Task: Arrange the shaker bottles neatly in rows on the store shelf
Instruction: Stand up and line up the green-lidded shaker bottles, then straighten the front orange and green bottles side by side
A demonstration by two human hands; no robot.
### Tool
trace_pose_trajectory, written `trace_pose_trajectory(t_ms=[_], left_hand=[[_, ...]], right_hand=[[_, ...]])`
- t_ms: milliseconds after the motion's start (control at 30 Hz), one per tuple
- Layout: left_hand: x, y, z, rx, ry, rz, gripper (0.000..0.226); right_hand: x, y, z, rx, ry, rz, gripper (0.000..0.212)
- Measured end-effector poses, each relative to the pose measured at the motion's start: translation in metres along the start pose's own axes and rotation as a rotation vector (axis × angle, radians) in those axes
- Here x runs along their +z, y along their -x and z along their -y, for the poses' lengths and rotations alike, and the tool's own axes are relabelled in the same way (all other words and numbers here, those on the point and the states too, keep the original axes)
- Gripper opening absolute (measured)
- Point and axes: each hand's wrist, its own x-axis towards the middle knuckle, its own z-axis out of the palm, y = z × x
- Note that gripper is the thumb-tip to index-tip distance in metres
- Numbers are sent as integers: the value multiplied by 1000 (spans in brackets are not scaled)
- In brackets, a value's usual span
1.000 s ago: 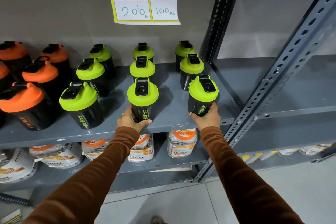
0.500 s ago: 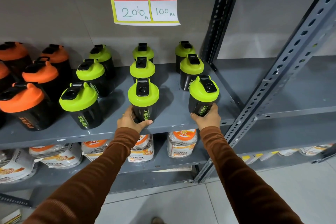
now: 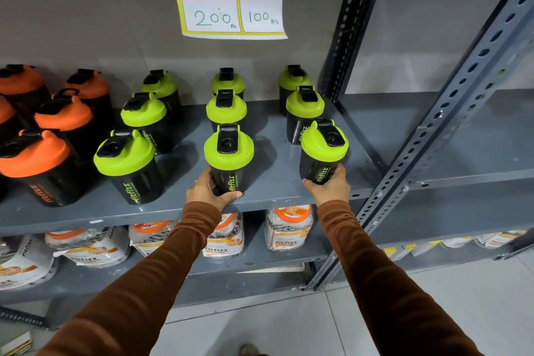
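**Two front bottles in hand at the shelf edge**

Your left hand (image 3: 206,192) is wrapped around the base of the middle front shaker (image 3: 228,157); your right hand (image 3: 329,188) grips the base of the right front shaker (image 3: 323,152), which tilts slightly to the left. Both stand at the front of the green-lidded rows, just behind the lip of the shelf (image 3: 277,182).

The risk is that lip: pull either bottle any nearer and it could tip off the edge. Pushing the tilted one back carelessly could knock the bottle (image 3: 303,113) close behind it.

The grey metal shelf looks smooth, so bases should slide easily. Orange-lidded shakers (image 3: 37,165) crowd the left; a price sign (image 3: 231,9) hangs above.
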Motion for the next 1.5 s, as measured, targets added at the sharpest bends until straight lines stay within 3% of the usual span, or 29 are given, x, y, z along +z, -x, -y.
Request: trace_pose_trajectory(t_ms=[633, 900, 1000, 1100, 1200, 1300, 1500], left_hand=[[0, -5, 9, 37, 1, 29, 67], [3, -6, 13, 75, -10, 14, 72], [3, -8, 16, 98, -12, 9, 75], [1, -8, 21, 125, -17, 13, 80], [-5, 0, 35, 195, -24, -23, 82], [-17, 19, 56, 268, -30, -125, 62], [-74, 27, 99, 352, -70, -358, 32]], right_hand=[[6, -7, -10, -25, -8, -12, 77], [9, 12, -15, -34, -196, -21, 95], [16, 44, -12, -82, -197, -108, 84], [28, 80, -12, -301, -135, -214, 59], [46, 108, -7, -538, -107, -49, 33], [68, 128, 10, -725, -73, 98, 16], [124, 155, 55, -749, -123, 360, 21]])
